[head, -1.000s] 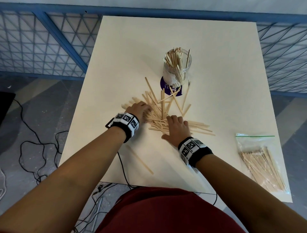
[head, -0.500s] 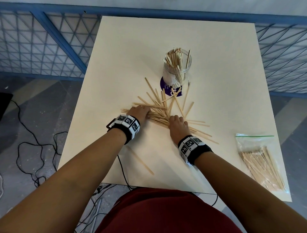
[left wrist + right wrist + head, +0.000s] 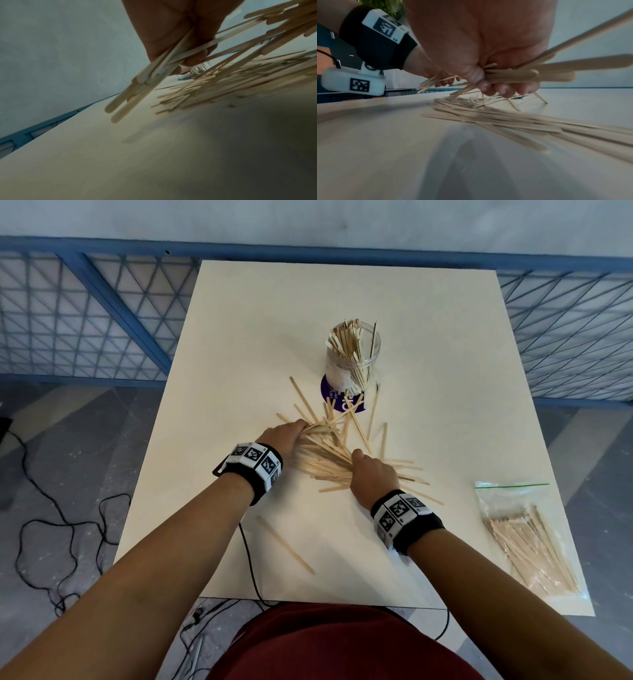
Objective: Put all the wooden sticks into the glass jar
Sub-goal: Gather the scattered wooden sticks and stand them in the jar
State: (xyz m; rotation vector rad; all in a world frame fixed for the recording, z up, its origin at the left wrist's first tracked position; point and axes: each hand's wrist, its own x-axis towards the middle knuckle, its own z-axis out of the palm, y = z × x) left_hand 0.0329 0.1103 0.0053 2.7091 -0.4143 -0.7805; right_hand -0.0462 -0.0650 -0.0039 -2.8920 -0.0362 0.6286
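Note:
A heap of flat wooden sticks (image 3: 325, 460) lies on the cream table (image 3: 428, 354) just in front of the glass jar (image 3: 352, 354), which stands upright on a purple disc and holds several sticks. My left hand (image 3: 284, 436) grips one end of a bundle of sticks (image 3: 154, 75), lifted a little off the table. My right hand (image 3: 371, 474) curls round the other end of the bundle (image 3: 530, 75). More loose sticks (image 3: 505, 121) lie beneath both hands. One stray stick (image 3: 286, 544) lies near the front edge.
A clear zip bag (image 3: 527, 539) with several more sticks lies at the table's right front corner. A blue mesh fence (image 3: 102, 313) runs behind and beside the table. Black cables (image 3: 61, 529) trail on the floor at left.
Both hands went from lying flat on the heap to closing round a bundle of sticks and raising it slightly. The heap has been swept closer together.

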